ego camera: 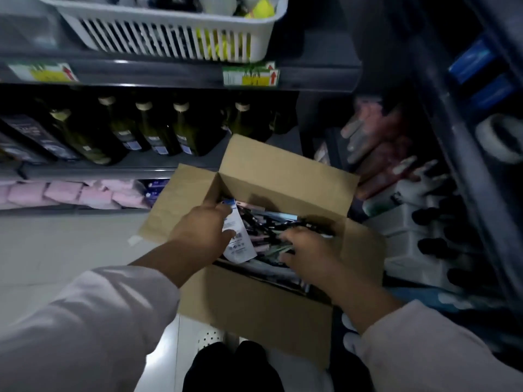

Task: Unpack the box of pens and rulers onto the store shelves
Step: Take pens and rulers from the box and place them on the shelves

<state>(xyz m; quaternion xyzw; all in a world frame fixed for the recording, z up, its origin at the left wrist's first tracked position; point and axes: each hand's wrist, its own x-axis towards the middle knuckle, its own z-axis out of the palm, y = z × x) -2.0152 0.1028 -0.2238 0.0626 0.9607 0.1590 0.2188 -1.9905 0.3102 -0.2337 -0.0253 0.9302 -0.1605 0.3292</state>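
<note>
Open cardboard box [254, 301] by shelf [181, 77], L grip [203, 233] pinching white pen pack [239, 244], R grip [308, 250] in loose pens [271, 222]

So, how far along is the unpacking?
Done: the box is open. In hand: the left grip pinches a white packet; the right grip reaches among the pens, hold unclear. Left: nearly everything; the box looks full.

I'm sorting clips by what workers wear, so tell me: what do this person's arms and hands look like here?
Loose long sleeves in pale, off-white fabric with a faint pink cast cover both arms; the left sleeve and right sleeve end short of the wrist. The left hand and right hand are bare: no gloves, no ring or watch in view.
</note>
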